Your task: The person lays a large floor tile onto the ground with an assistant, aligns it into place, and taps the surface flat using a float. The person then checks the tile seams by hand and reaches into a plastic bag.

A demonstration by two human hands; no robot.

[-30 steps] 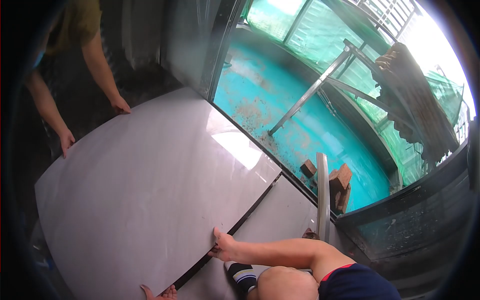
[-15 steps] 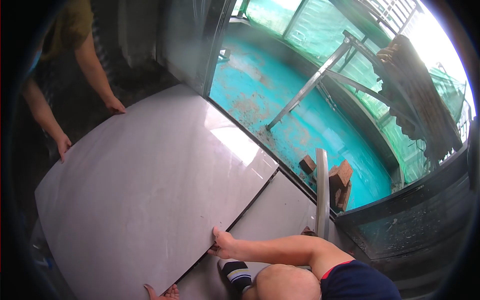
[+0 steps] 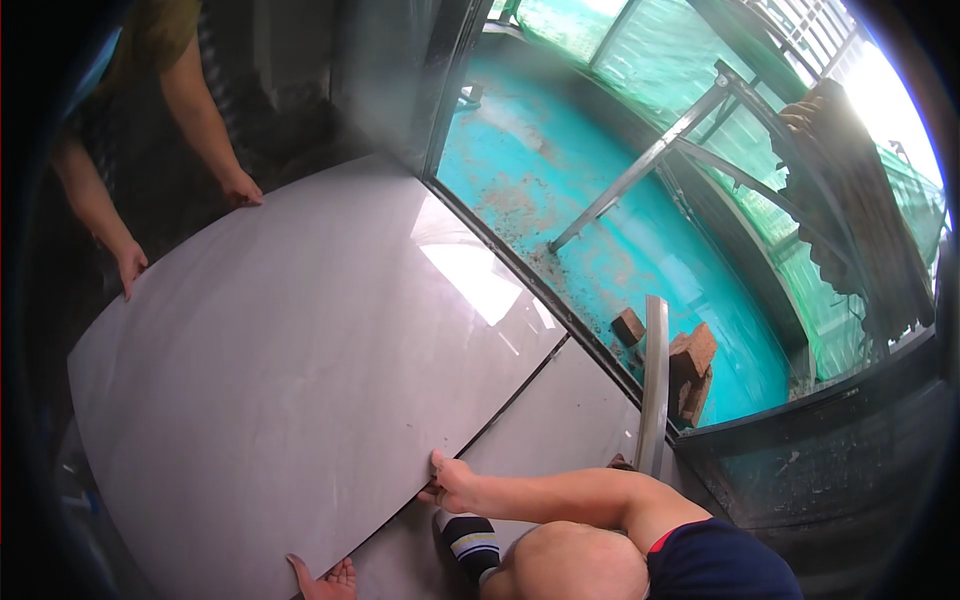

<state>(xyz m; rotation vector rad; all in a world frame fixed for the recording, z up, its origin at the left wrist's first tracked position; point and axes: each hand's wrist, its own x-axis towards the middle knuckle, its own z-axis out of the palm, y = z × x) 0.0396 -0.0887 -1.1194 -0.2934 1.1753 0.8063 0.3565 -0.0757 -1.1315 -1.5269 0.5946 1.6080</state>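
Note:
A large grey, glossy tile (image 3: 270,360) fills the left and middle of the view. My right hand (image 3: 452,484) grips its near right edge, thumb on top and fingers curled under the rim. Nearer the bottom, my left hand (image 3: 325,580) holds the same edge, its thumb on the surface and fingers bent at the rim. Across the tile, another person's two hands (image 3: 242,189) hold the far left edge. A second grey tile (image 3: 550,410) lies alongside, with a narrow dark gap between the two.
A dark door frame track (image 3: 520,270) borders the tile. Beyond it is a turquoise floor (image 3: 610,250) with a metal stand (image 3: 640,160) and broken bricks (image 3: 693,360). A metal bar (image 3: 653,385) stands at the threshold. My striped sock (image 3: 470,540) is beside the tile edge.
The dark gap between the two tiles looks narrower. The view has shifted slightly, and all the hands keep their places on the large tile.

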